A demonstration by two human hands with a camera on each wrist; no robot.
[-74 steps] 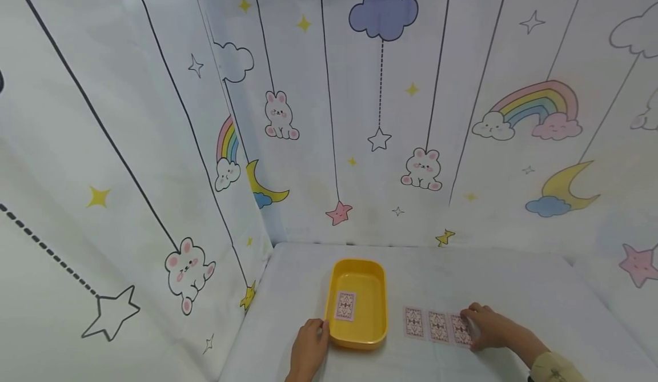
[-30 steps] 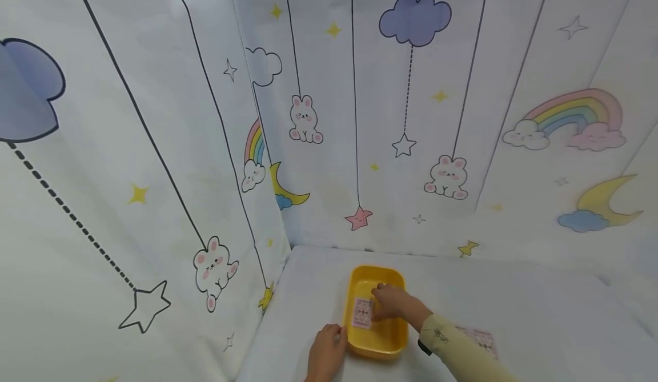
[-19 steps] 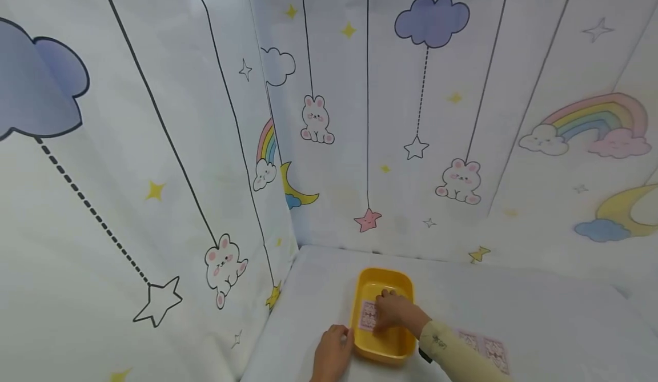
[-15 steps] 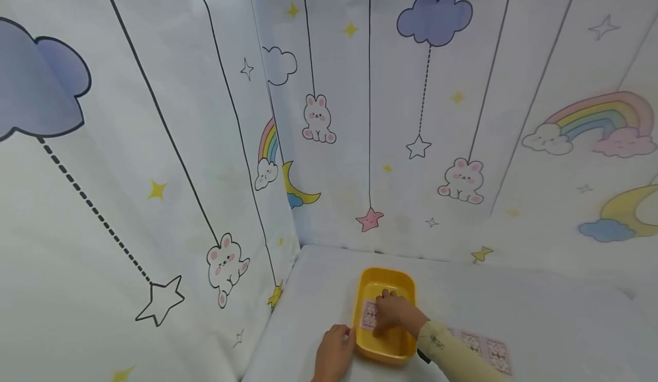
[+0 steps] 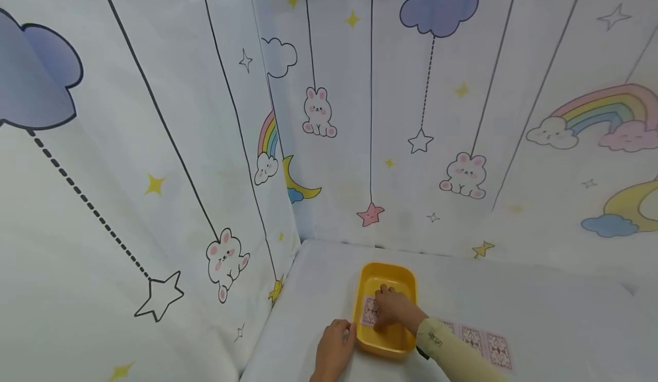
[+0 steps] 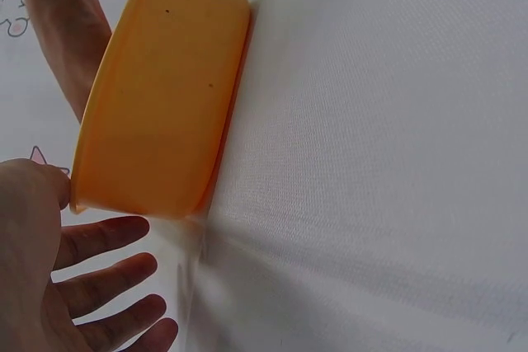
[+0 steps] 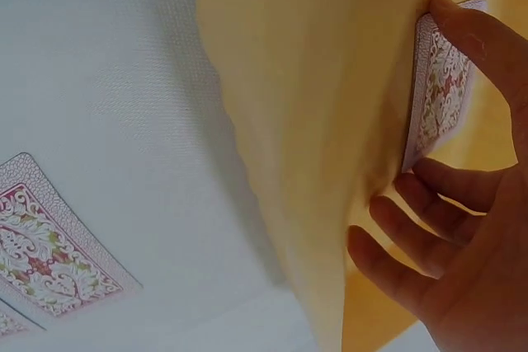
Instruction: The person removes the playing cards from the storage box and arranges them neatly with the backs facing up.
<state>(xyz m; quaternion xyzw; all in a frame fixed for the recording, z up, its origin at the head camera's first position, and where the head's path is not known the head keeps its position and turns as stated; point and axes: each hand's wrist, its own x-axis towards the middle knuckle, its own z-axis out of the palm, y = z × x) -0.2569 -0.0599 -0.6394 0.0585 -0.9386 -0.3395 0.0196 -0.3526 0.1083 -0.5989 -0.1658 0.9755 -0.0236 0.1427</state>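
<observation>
A yellow tray (image 5: 406, 282) sits on the white table near the left wall. My right hand (image 5: 392, 308) reaches into it. In the right wrist view its index fingertip (image 7: 474, 35) touches the top edge of the pink patterned cards (image 7: 437, 92) on the tray floor, and the other fingers hang loosely extended. My left hand (image 5: 335, 345) is at the tray's near left corner. Its thumb (image 6: 37, 191) rests against the tray rim (image 6: 157, 113) and its fingers (image 6: 103, 274) are spread, holding nothing.
A row of face-down patterned cards (image 5: 485, 345) lies on the white cloth to the right of the tray, partly behind my sleeve (image 5: 452, 353); one card (image 7: 49, 249) shows in the right wrist view. Printed fabric walls (image 5: 205, 142) stand close on the left and at the back.
My right hand left the row of cards on the table and moved into the tray, where it stays over the cards. My left hand has kept its place at the tray's corner.
</observation>
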